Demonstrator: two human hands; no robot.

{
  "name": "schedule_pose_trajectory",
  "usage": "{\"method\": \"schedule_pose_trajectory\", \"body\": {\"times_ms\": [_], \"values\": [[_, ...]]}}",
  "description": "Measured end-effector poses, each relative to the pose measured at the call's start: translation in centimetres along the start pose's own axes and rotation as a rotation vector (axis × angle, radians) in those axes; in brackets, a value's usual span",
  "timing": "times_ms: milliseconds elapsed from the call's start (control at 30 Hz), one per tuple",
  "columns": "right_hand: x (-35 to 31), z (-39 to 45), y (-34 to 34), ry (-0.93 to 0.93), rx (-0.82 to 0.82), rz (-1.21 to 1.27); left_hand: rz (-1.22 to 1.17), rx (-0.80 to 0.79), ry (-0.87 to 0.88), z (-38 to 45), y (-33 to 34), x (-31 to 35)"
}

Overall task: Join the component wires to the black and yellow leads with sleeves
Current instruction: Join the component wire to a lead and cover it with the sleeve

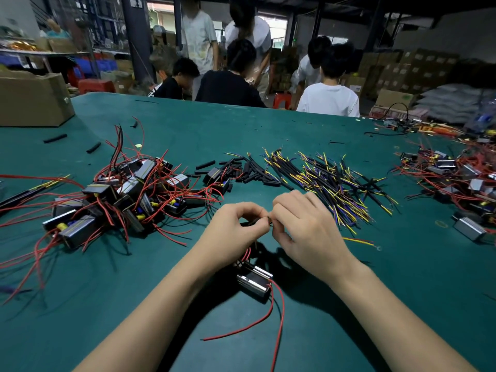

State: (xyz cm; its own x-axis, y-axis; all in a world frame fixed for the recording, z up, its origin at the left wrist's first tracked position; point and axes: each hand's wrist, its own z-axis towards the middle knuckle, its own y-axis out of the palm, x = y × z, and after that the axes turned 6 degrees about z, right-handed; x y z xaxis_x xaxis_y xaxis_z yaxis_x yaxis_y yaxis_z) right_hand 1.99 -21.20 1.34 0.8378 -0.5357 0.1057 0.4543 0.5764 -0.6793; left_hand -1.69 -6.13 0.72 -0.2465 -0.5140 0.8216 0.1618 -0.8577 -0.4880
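Both hands meet over the middle of the green bench, fingers curled. The left hand pinches a thin black sleeve between thumb and fingertips, and the right hand pinches the other end of the same piece; what passes between the fingertips is too small to make out.

A big heap of components with loose red wires sprawls across the left of the bench. A second heap of components lies at the far right edge. Between them, beyond the hands, a spread bundle of black and yellow leads fans out, with blue strands among them. Just left of the leads sits a small pile of black sleeves, cut short.

One component, a dark block with shiny metal sides, lies on the bench just below the hands, between the wrists. Its wires rise toward the pinch, and two red wires trail from it toward the near edge. A single yellow lead lies beside the right hand.
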Motion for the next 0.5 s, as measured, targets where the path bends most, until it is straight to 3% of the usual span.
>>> {"method": "schedule_pose_trajectory", "body": {"times_ms": [67,167,300,500], "values": [[0.15,-0.03,0.07,-0.017,0.016,0.002,-0.111,-0.039,-0.045,0.14,-0.16,-0.33],[0.21,-0.47,0.18,0.174,-0.013,0.212,-0.189,-0.028,-0.108,0.14,-0.09,-0.65],[0.60,-0.83,0.34,0.404,-0.031,0.503,-0.195,-0.008,-0.134,0.13,0.25,-0.75],[0.13,-0.50,0.28,0.566,-0.019,0.648,-0.182,-0.017,-0.127,0.16,0.13,-0.83]]}}
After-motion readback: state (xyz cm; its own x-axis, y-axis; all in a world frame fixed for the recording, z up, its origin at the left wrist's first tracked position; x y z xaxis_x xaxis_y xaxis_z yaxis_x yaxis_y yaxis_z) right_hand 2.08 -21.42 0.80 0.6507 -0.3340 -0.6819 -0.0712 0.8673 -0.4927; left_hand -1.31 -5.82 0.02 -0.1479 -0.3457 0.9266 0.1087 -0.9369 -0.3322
